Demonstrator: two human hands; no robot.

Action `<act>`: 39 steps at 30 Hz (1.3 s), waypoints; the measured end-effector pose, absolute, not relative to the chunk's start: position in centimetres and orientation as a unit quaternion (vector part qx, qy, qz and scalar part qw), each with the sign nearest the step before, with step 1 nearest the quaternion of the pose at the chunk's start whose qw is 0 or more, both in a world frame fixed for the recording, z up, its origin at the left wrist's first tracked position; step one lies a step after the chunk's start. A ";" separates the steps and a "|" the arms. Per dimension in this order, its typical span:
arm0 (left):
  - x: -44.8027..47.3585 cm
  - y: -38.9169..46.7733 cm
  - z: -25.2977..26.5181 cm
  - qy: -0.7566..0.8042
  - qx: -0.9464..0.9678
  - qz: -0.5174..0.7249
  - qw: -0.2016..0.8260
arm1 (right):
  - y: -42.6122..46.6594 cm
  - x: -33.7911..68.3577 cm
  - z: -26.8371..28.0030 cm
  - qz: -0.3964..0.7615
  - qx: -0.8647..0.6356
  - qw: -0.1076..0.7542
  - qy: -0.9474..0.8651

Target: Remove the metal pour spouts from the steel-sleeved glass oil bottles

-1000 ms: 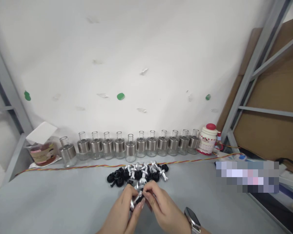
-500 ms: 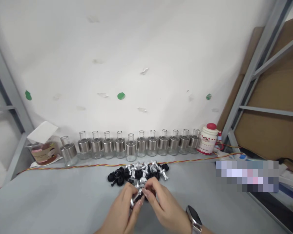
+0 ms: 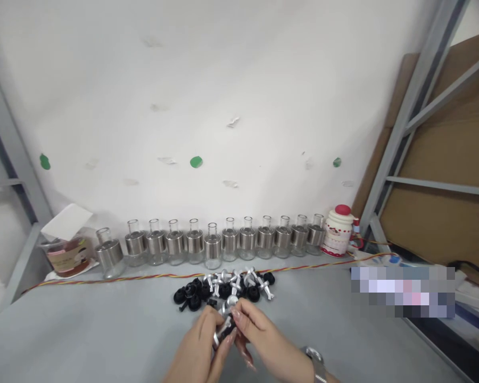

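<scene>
Near the front of the table, my left hand [image 3: 197, 346] grips a silver-and-black bottle spout [image 3: 226, 326] between thumb and fingers. My right hand [image 3: 265, 338], wearing a watch at the wrist, pinches the spout's black end from the other side, its lower fingers partly extended. Much of the spout is covered by fingers. Just behind the hands lies a loose pile of silver spouts [image 3: 235, 284] and black stopper pieces [image 3: 194, 302]. One silver piece [image 3: 232, 301] rests right beyond my fingertips.
Along the wall stands a row of glass bottles [image 3: 212, 246] with metal collars. A twisted red-yellow wire [image 3: 143, 277] crosses the table before them. At left is a plastic tub [image 3: 69, 260]; at right stand a white jar with red lid [image 3: 337, 234] and cluttered papers [image 3: 471, 298].
My right hand has turned, and its lower fingers now stretch downward below the spout. The black part between the hands shows more. The whole view has shifted slightly.
</scene>
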State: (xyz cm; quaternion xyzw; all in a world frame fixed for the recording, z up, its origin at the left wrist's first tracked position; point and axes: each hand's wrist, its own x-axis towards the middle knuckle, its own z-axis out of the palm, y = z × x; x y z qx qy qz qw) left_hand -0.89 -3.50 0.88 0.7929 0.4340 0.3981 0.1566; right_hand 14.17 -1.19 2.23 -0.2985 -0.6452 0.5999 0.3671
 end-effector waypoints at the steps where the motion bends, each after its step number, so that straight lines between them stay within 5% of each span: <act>1: -0.9 -3.5 0.8 0.437 0.792 0.397 0.154 | -1.3 14.2 2.3 0.599 -0.298 0.365 -0.648; 10: -1.1 -3.5 1.8 0.439 0.818 0.335 0.159 | -2.0 14.4 2.5 0.516 -0.352 0.367 -0.690; 39: -0.8 -3.9 2.1 0.428 0.787 0.408 0.172 | -2.2 14.2 2.2 0.483 -0.350 0.432 -0.676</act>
